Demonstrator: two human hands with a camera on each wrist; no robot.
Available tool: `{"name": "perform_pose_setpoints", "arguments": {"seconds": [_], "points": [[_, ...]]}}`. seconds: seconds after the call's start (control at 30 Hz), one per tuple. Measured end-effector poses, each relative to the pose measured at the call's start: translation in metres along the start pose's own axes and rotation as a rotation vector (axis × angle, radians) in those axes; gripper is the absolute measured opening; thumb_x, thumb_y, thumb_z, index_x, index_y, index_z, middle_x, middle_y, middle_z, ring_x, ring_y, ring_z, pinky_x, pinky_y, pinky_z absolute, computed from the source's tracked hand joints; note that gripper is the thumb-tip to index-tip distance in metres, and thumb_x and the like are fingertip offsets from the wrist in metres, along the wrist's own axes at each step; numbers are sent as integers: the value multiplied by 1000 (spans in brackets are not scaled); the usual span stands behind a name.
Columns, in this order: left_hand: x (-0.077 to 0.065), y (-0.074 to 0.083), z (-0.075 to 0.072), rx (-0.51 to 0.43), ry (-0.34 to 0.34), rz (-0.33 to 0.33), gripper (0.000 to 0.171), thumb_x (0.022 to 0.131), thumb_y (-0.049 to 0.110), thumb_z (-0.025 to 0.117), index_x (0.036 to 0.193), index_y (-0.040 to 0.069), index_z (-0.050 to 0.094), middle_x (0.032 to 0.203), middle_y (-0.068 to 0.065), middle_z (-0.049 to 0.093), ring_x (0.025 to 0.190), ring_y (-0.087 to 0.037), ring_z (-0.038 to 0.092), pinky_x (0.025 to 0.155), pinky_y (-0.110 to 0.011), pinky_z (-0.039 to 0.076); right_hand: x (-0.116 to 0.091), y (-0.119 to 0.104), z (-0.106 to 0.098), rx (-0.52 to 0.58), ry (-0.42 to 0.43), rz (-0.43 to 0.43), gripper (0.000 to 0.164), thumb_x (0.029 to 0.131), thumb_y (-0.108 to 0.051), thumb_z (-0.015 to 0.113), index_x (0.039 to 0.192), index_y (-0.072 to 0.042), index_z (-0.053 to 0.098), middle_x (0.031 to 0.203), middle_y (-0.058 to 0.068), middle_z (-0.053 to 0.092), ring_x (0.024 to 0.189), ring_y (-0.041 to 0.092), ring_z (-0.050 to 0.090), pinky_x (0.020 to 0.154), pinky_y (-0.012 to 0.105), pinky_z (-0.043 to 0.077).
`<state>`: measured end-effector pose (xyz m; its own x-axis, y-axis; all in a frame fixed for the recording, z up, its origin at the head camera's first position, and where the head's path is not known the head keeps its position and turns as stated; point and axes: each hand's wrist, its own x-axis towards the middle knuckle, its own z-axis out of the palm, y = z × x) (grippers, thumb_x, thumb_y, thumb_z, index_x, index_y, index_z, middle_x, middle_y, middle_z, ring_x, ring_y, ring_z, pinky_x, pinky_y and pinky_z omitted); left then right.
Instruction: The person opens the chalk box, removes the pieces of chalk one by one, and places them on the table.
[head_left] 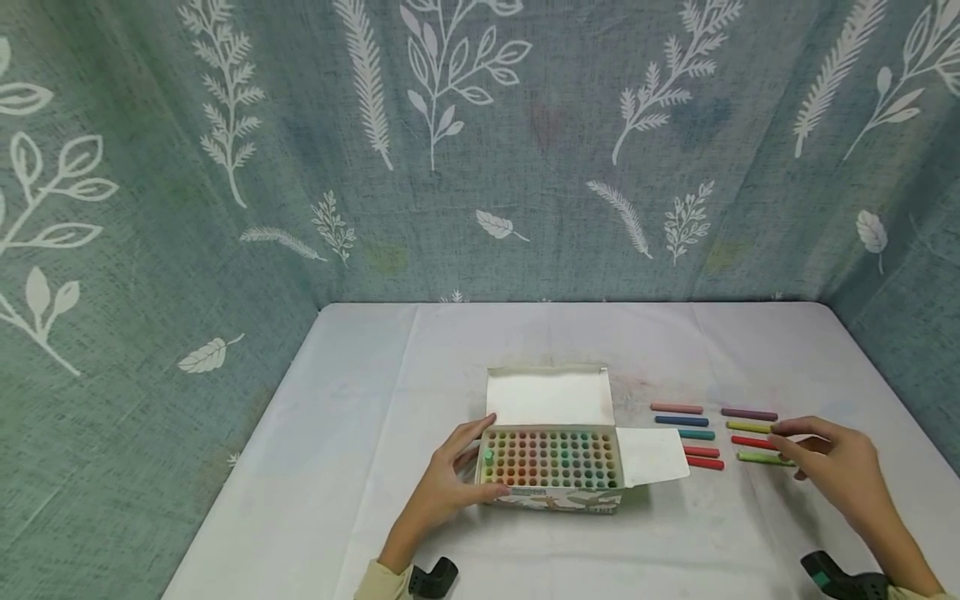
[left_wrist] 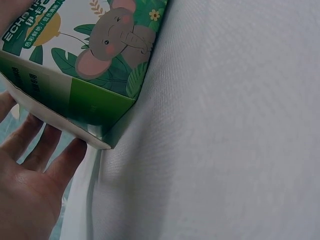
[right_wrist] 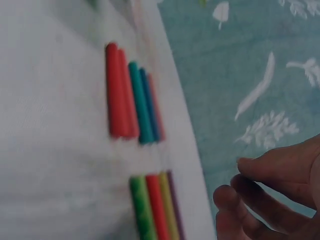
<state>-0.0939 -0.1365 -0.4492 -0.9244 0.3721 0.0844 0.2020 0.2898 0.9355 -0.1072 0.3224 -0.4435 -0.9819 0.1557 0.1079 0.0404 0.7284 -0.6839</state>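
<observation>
My left hand (head_left: pixel 442 483) grips the left end of an open cardboard chalk box (left_wrist: pixel 95 105), thumb at its front edge and fingers at the far left corner. Inside the box is a grid of many round holes, with one pale green chalk (head_left: pixel 488 457) at the left. My right hand (head_left: pixel 836 458) hovers at the right ends of a column of chalk sticks: purple (head_left: pixel 750 413), yellow-green (head_left: pixel 742 426), red (head_left: pixel 742 441) and light green (head_left: pixel 759 457). In the right wrist view its thumb and fingers are bent with a gap between them and hold nothing.
Left of that column lies another, with pinkish (head_left: pixel 677 408), blue (head_left: pixel 681 421), teal (head_left: pixel 697 434) and two red sticks (head_left: pixel 703 463). The box's side flap (head_left: pixel 652 456) reaches towards them; its lid (head_left: pixel 550 396) is folded back. A leaf-patterned curtain (head_left: pixel 465 167) surrounds the white-covered table (head_left: pixel 360 375).
</observation>
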Motion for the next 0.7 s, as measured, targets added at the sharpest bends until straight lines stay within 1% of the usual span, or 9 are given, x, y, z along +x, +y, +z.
{"name": "perform_pose_setpoints", "arguments": {"seconds": [0.07, 0.17, 0.33, 0.43, 0.63, 0.7], "points": [[0, 1, 0, 0, -1, -4, 84, 69, 23, 76, 139, 20, 29, 135, -2, 32, 126, -16, 27, 100, -45, 31, 1, -13, 0, 3, -2, -50, 27, 82, -25, 63, 97, -3, 63, 92, 17, 60, 60, 4, 54, 43, 24, 48], [0, 2, 0, 2, 1, -10, 84, 68, 22, 76, 138, 20, 29, 135, -2, 33, 125, -16, 29, 100, -44, 31, 0, -31, 1, 15, -11, -117, 22, 81, -25, 64, 94, -7, 65, 90, 12, 61, 63, -2, 51, 44, 24, 48], [-2, 3, 1, 5, 4, -12, 84, 68, 22, 76, 138, 20, 30, 134, -2, 34, 124, -17, 30, 99, -42, 32, -3, -60, 6, 54, -28, -229, 13, 81, -21, 65, 90, -13, 66, 81, 4, 63, 62, 4, 56, 48, 22, 49], [-2, 3, 1, 6, 3, -9, 84, 68, 22, 76, 138, 20, 29, 135, -2, 33, 125, -17, 29, 100, -43, 32, -4, -77, 10, 81, -40, -290, 10, 80, -19, 65, 89, -16, 65, 79, 0, 62, 62, 7, 56, 50, 21, 50], [-1, 3, 0, 8, 4, -7, 84, 69, 22, 76, 138, 20, 29, 135, -2, 33, 126, -17, 27, 99, -45, 31, -5, -107, 17, 114, -73, -397, 9, 77, -17, 68, 85, -21, 65, 80, -7, 62, 65, 5, 55, 53, 20, 49], [-1, 3, 0, 9, 5, -8, 84, 68, 23, 76, 138, 20, 29, 135, -2, 33, 126, -17, 28, 99, -45, 31, -6, -121, 17, 142, -88, -428, 11, 77, -14, 68, 85, -21, 65, 82, -6, 63, 65, 6, 55, 52, 21, 49]]}}
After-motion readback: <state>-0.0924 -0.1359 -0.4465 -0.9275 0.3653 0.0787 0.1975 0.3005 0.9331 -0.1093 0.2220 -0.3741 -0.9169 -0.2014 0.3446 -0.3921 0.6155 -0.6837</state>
